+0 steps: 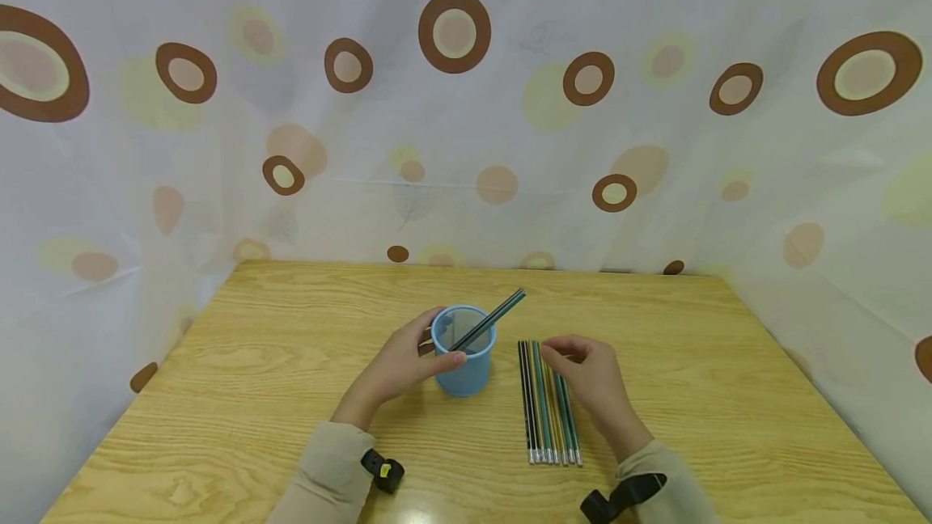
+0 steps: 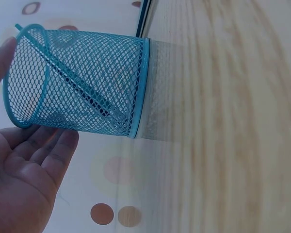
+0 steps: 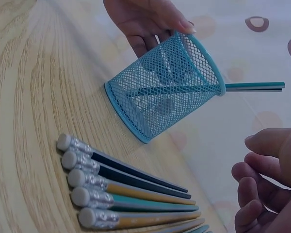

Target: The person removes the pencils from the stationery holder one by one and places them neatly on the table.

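Note:
A blue mesh pencil cup (image 1: pixel 463 376) stands upright on the table. My left hand (image 1: pixel 396 369) holds it, thumb at the near rim and fingers around the far side; the left wrist view shows fingers against the mesh. Green and black pencils (image 1: pixel 502 311) lean inside the cup, their ends sticking out over the right rim. To the cup's right, several black, yellow and green pencils (image 3: pixel 150 204) lie side by side, white erasers towards me. My right hand (image 1: pixel 593 374) hovers at the far end of this row, fingers loosely bent, with nothing visible between thumb and fingers.
The wood-grain table (image 1: pixel 291 330) extends around the cup and pencils. A white curtain (image 1: pixel 466 128) with brown and beige ovals hangs behind the table and along its sides. Dark camera straps (image 1: pixel 633 492) sit on both sleeves.

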### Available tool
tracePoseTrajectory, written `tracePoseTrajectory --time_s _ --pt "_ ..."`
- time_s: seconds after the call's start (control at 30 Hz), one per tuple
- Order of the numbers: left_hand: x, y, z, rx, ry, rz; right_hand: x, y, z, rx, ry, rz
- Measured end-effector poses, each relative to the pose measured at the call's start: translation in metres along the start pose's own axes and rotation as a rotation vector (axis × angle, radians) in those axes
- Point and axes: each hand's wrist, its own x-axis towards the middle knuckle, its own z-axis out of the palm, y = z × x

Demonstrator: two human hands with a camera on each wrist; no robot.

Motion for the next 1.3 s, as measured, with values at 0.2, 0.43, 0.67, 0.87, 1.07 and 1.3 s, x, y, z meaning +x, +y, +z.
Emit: tracePoseTrajectory --time_s 0.2,0.43,0.67,0.87,1.07,1.3 --pt "0.0 0.0 0.0 0.008 0.003 -0.002 -0.001 -0.004 0.005 0.034 -0.002 -0.026" --pt "0.001 -0.001 0.0 -0.001 0.002 0.0 -0.002 -0.01 0.01 0.089 -0.006 -0.051" --pt "0.0 -0.002 0.0 0.0 0.008 0.002 -0.002 -0.014 0.018 0.119 0.002 -0.042" --pt "0.0 0.001 0.0 -0.002 0.004 0.001 0.0 -0.015 0.024 0.141 0.008 -0.053" --pt "0.002 -0.002 0.0 -0.013 -0.009 -0.003 0.003 -0.015 0.03 0.142 0.025 -0.06" --pt "0.012 -0.031 0.002 -0.004 0.008 -0.005 0.005 -0.017 0.032 0.178 0.029 -0.085"
